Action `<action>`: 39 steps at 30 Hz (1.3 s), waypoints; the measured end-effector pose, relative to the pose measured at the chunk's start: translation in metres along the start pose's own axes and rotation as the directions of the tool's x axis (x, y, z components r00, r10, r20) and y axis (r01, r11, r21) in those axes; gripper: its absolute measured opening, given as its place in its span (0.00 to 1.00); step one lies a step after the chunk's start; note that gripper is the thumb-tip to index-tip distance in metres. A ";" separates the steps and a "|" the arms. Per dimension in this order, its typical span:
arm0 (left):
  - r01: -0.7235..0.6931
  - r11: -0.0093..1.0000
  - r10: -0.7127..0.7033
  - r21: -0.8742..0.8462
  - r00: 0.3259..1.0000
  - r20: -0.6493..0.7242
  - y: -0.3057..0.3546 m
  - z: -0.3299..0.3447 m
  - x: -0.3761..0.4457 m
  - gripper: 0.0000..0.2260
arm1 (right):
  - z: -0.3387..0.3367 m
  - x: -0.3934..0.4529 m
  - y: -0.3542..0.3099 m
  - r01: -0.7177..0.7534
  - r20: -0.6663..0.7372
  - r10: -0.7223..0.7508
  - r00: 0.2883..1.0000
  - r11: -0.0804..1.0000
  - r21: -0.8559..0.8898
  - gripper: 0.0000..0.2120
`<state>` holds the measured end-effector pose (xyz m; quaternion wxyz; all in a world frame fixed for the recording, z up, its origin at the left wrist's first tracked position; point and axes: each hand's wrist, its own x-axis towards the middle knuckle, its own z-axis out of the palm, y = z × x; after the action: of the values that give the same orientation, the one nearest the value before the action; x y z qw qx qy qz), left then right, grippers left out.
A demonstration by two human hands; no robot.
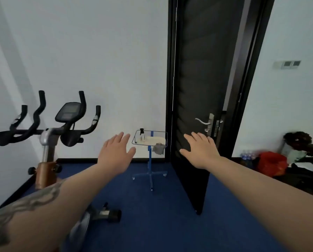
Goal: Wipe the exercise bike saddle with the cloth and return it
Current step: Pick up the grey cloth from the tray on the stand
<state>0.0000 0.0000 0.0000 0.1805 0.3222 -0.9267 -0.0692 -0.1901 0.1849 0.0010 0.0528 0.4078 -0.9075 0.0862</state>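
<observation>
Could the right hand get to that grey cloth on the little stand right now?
Probably yes. The right hand is open and empty, and nothing stands between it and the cloth draped over the tray edge, though the stand looks some way off.

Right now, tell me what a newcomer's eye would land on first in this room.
First, the two bare hands stretched forward with fingers spread, left hand and right hand, both empty. Between them, against the far wall, stands a small blue stand with a tray holding a spray bottle, a grey cloth draped over its edge. The exercise bike fills the left side, and a black door stands open on the right.
</observation>
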 end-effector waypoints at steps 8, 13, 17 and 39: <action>0.059 0.998 -0.058 -0.031 0.998 0.028 0.001 0.068 0.109 0.26 | 0.053 0.114 0.044 0.006 0.055 -0.006 0.998 1.000 -0.009 0.31; 0.117 0.993 -0.115 -0.022 0.990 0.076 -0.007 0.112 0.173 0.25 | 0.081 0.188 0.075 0.055 0.107 -0.048 0.993 0.997 -0.059 0.31; 0.144 0.989 -0.140 -0.025 0.983 0.115 -0.006 0.141 0.213 0.25 | 0.105 0.236 0.080 0.056 0.160 -0.053 0.986 0.998 -0.018 0.31; 0.168 0.984 -0.131 -0.056 0.903 0.409 -0.068 0.358 0.494 0.25 | 0.288 0.530 0.083 -0.033 0.421 -0.007 0.907 0.996 0.087 0.30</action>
<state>-0.4567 -0.3562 -0.2048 -0.0065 0.3626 -0.9125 -0.1893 -0.6100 -0.2059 -0.2029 -0.1632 0.4127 -0.8953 0.0383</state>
